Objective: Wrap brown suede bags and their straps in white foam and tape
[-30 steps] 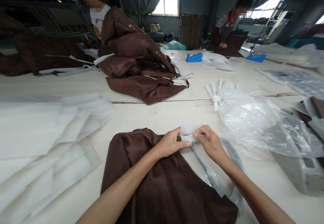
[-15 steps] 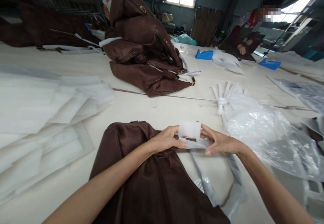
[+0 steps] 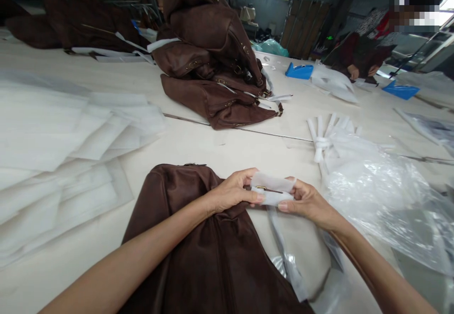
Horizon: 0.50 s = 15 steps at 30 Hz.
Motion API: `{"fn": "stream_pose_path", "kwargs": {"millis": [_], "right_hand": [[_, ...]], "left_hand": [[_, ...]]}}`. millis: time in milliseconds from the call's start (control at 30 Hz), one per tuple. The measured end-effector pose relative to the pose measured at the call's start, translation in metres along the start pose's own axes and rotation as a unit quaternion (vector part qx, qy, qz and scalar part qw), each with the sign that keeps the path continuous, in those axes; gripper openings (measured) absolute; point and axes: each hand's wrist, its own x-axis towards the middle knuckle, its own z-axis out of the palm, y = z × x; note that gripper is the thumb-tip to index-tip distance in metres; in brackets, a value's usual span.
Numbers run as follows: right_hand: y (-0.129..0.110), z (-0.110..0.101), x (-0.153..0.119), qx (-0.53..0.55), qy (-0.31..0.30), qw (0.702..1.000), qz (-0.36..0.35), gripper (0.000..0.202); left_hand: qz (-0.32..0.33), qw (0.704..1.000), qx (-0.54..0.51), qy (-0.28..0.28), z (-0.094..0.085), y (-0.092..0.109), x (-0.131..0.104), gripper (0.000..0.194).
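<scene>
A dark brown leather bag (image 3: 198,238) lies on the table close in front of me. At its upper right, a piece of thin white wrapping paper (image 3: 271,181) is folded around a strap with a small gold buckle (image 3: 260,188). My left hand (image 3: 234,191) pinches the left end of the paper, thumb in front and fingers behind. The right end of the paper is pinched by my right hand (image 3: 305,203). Below the hands, a strap wrapped in greyish-white paper (image 3: 289,257) hangs down and curves to the right along the bag.
Sheets of white paper (image 3: 71,134) lie spread at left. A pile of brown bags (image 3: 213,63) stands behind. Clear plastic bags (image 3: 376,186) and a bundle of white strips (image 3: 322,143) are at right. Farther back sit blue tape dispensers (image 3: 300,71) and a person (image 3: 365,54).
The paper's upper flap has folded down toward the buckle. My right hand has closed its pinch on the right end. The view has shifted slightly, moving the background to the right.
</scene>
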Motion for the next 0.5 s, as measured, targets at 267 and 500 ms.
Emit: {"fn": "stream_pose_path", "kwargs": {"millis": [267, 500], "right_hand": [[0.0038, -0.0028, -0.0026, -0.046, -0.050, 0.997, -0.036, 0.018], [0.0000, 0.0042, -0.0081, -0.035, -0.057, 0.997, -0.038, 0.017]], "left_hand": [[-0.003, 0.999, 0.043, 0.025, -0.0057, -0.0037, -0.0010, 0.016], [-0.020, 0.998, 0.053, 0.026, -0.0087, -0.0007, -0.0039, 0.018]]}}
